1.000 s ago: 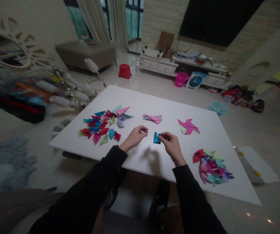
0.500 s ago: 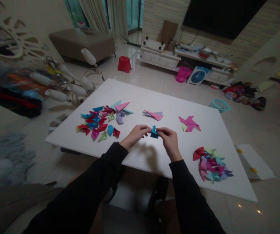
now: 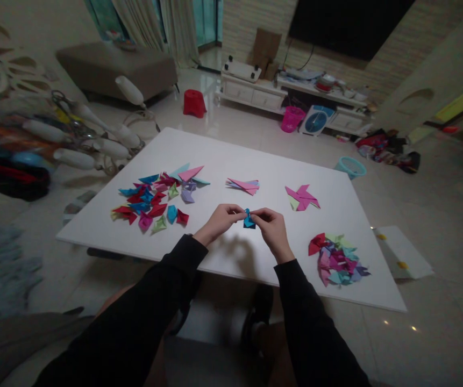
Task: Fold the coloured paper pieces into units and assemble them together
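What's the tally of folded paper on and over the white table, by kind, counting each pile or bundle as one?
Loose piles: 2, the left pile and the right pile
Flat bundle: 1
Pinwheel-shaped piece: 1
Blue folded piece, held up: 1
Total: 5

The small blue folded-paper piece [image 3: 249,222] is pinched from both sides, the fingertips of the left hand [image 3: 223,219] at one edge and those of the right hand [image 3: 272,227] at the other. It sits roughly upright, with a narrow tip at the top, bright blue folds in the middle and a darker base below, over the near half of the white bench [image 3: 219,156]; its finer creases are too small to tell
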The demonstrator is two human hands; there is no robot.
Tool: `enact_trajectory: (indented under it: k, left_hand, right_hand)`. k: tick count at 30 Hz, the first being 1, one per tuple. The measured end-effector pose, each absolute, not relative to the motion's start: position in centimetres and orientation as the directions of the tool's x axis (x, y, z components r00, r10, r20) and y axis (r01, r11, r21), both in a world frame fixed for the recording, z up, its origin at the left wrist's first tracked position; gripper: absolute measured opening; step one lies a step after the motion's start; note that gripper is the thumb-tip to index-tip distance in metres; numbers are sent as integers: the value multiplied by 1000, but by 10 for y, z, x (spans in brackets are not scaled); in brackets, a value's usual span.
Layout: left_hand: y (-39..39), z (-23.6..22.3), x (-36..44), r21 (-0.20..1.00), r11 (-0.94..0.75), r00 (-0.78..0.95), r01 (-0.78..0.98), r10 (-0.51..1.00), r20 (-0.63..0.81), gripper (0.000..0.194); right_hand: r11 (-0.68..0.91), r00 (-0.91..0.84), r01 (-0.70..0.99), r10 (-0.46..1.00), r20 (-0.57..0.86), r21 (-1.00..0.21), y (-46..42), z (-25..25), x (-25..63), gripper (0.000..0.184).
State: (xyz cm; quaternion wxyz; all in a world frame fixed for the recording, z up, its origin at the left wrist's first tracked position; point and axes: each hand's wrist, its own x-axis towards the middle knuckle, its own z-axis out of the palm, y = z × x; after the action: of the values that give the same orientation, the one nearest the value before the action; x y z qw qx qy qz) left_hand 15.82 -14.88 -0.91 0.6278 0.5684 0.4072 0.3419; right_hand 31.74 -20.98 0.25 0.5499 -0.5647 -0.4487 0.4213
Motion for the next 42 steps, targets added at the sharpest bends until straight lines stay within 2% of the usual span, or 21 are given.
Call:
enact_trajectory:
  k: [10, 17, 23, 27, 30, 33, 38, 42]
  left_hand:
    - [-145, -6, 158, 993, 81, 450, 90, 886, -113, 25]
    - [-139, -9, 148, 992, -16, 444, 123, 895, -40, 28]
    - [-136, -8, 143, 976, -124, 449, 181, 893, 31, 26]
    - [-136, -7, 143, 959, -162, 479, 232, 877, 32, 26]
    - [-136, -11, 144, 947, -156, 508, 281, 862, -8, 35]
    - [-138, -14, 144, 919, -175, 507, 354, 861, -31, 37]
    - [-142, -12, 144, 882, -212, 513, 421, 857, -39, 31]
    - [-144, -9, 143, 855, -244, 515, 459, 857, -32, 29]
  right_hand:
    - [9, 291, 86, 956, 34, -996, -202, -4, 321, 33]
    - [24, 293, 108, 954, 55, -994, -203, -1, 322, 24]
    - [-9, 244, 261, 968, 57, -965, -207, -2, 321, 17]
    - [19, 231, 417, 965, 126, -909, -209, -3, 322, 12]
    - [10, 227, 531, 962, 154, -848, -214, -6, 328, 10]
    - [-42, 190, 672, 975, 117, -739, -224, -10, 342, 9]
    - [-222, 252, 881, 968, 17, -417, -254, -12, 399, 11]
    - [-370, 359, 902, 929, -91, -221, -283, -15, 464, 18]
